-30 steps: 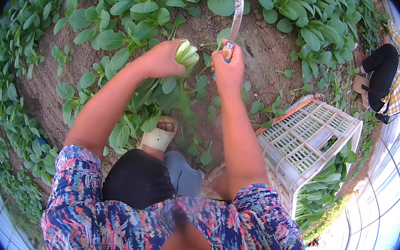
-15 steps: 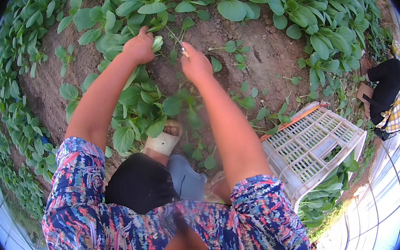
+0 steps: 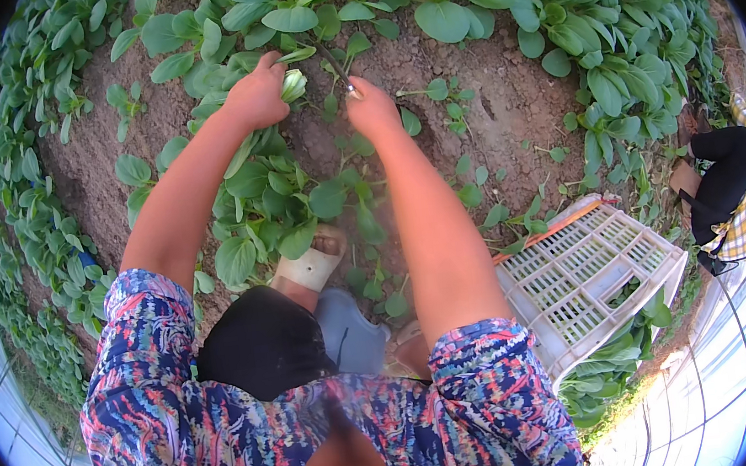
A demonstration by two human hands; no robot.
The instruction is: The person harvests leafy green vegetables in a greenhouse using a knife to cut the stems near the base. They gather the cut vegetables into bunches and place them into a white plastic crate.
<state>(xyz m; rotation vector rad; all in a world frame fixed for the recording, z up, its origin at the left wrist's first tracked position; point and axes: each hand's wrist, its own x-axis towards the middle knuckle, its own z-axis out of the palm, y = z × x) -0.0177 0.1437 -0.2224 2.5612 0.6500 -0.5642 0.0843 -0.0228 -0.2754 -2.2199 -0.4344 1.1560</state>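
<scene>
My left hand is closed around a bunch of bok choy. Its pale cut base sticks out on the right side of the fist, and the leaves spread to the left, partly hidden by the hand. Just to the right, my right hand grips the handle of a small sickle. The thin dark blade points up and left, near the leaves of a standing bok choy plant beyond both hands; its tip is hard to make out among them.
A pale plastic crate lies tilted at the right, with bok choy leaves beside its lower edge. Dense bok choy rows stand left, ahead and right. My sandalled foot is among plants. Another person is at the far right.
The right hand has shifted slightly right and down, and the sickle blade has turned. The left hand stays closed on the bok choy, its cut base now showing more fully.
</scene>
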